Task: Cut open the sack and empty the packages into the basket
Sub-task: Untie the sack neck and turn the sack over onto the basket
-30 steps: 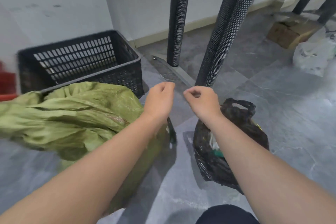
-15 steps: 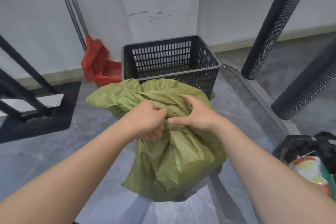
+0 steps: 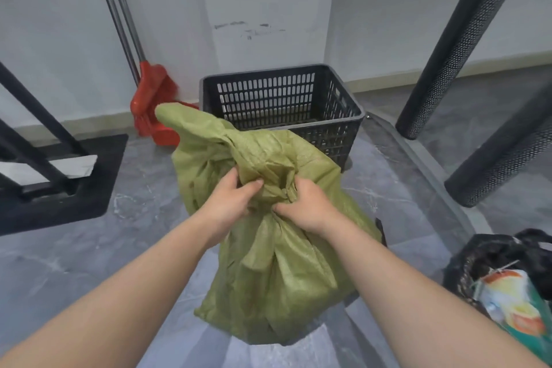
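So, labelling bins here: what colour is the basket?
Black basket, slatted sides; the head view shows it.

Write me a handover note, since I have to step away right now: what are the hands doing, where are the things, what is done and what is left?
Left hand and right hand: both gripping the bunched neck of the green sack.
The sack stands on the floor, directly in front of the black basket.
The basket shows no packages inside.
Done: sack placed by the basket and held at the neck.
Left: cut the sack open, since no cut shows yet, then tip the packages into the basket. No cutting tool is visible.
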Demonstrator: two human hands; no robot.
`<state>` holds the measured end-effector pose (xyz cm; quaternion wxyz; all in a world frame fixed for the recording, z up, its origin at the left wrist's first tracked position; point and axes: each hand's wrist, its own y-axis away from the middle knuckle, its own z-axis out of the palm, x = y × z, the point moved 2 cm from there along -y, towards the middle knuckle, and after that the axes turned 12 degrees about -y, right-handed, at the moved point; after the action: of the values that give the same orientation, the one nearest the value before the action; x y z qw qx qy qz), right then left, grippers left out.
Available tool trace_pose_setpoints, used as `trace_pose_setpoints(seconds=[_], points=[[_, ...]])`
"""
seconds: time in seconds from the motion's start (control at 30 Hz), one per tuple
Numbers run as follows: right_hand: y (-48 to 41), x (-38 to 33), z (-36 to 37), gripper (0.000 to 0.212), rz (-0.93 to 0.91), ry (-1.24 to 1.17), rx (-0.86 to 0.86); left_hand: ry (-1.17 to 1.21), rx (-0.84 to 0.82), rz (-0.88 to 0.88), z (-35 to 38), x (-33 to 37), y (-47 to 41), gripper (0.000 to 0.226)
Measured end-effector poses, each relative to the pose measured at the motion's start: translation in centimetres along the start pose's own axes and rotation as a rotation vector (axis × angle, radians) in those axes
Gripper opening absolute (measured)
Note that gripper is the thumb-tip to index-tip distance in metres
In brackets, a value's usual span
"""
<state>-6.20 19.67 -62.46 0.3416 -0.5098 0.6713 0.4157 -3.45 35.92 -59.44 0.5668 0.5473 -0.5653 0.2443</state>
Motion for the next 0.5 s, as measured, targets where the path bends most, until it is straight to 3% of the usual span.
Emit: trace_pose_setpoints(seconds=[0.1,0.2,0.4,0.5], points=[[0.2,-1.5,-0.2,0.02,0.011,-0.259,0.067,0.165,-0.008,0.071,0.6,1.6,-0.3,0.027],[1.0,-3.6,-1.0,0.009,0.032,-0.404,0.127,0.171,0.042,0.098,0.1,3.9,0.1,0.026],[2.4,-10.6,-3.8,0.036,0.132,-0.329,0.101,0.151,0.086,0.101,-2.0,11.7,2.1,0.019],[2.6,-15.3,-6.3,0.025,0.162,-0.376,0.114,0.161,0.11,0.068,-3.1,17.2,2.9,0.019]])
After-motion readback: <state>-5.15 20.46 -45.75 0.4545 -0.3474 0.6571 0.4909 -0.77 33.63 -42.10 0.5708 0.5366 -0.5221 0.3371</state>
